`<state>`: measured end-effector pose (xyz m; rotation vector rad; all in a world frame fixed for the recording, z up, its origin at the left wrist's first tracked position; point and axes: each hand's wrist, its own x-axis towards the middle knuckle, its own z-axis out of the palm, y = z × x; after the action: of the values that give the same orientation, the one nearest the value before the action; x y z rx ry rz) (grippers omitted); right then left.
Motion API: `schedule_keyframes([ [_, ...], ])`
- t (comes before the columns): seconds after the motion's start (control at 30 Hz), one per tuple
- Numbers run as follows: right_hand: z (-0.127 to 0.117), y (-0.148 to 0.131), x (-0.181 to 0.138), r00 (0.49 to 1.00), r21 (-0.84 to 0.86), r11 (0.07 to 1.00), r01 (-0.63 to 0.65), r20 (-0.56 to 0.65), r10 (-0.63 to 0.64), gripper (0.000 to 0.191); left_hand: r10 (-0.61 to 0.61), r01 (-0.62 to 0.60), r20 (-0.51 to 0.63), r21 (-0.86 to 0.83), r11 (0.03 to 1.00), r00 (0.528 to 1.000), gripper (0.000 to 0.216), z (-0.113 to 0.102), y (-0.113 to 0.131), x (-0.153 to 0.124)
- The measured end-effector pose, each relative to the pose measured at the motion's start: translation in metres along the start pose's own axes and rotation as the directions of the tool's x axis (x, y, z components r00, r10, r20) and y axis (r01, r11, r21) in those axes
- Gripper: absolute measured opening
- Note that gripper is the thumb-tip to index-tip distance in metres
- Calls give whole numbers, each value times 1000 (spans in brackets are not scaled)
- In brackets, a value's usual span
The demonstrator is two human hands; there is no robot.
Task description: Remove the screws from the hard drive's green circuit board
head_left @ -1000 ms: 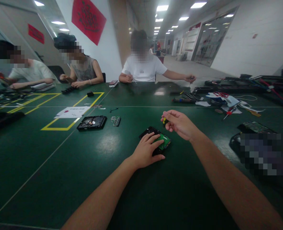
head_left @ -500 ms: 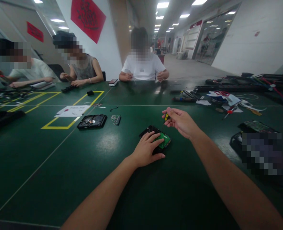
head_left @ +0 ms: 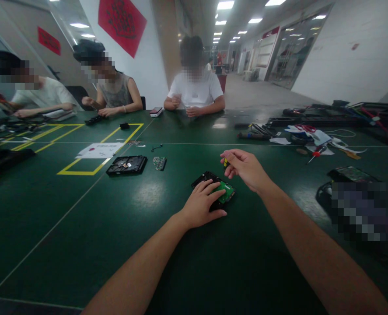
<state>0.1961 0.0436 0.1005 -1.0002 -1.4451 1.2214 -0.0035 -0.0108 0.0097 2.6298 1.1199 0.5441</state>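
hard drive lies on the green tabletop in front of the wearer, with a green circuit board on its upper side. the left hand rests palm down across it, fingers spread apart, its grip not closed around anything; the thumb reaches along the near side. the right hand is raised near the drive's far right side, its grip pinched together on a small yellow-and-black screwdriver. the shaft is too fine to make out, so i can't tell whether its tip touches the drive.

to the left lie a second black drive and, just beside it, a small loose board, with a short black wire beyond. farther left, a white paper lies partly over yellow tape. off to the right is a red-handled screwdriver. a person in a white shirt sits opposite.
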Motion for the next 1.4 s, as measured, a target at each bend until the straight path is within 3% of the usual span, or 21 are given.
schedule_keyframes([
  [0.3,-5,4,5,993,-69,997,43,-102,-50,44,6,-6,0,18,1000,1000,74,-1,0,0],
  [0.6,-3,10,3,995,-160,983,86,-36,-93,42,-2,2,0,11,1000,1000,74,-2,1,0],
  [0.97,-9,9,5,994,-201,975,96,-35,-105,44,5,-5,0,3,1000,1000,75,-2,1,0],
  [1.4,0,9,0,986,-260,959,109,-92,-138,44,0,0,-1,13,1000,1000,74,-1,2,-1],
])
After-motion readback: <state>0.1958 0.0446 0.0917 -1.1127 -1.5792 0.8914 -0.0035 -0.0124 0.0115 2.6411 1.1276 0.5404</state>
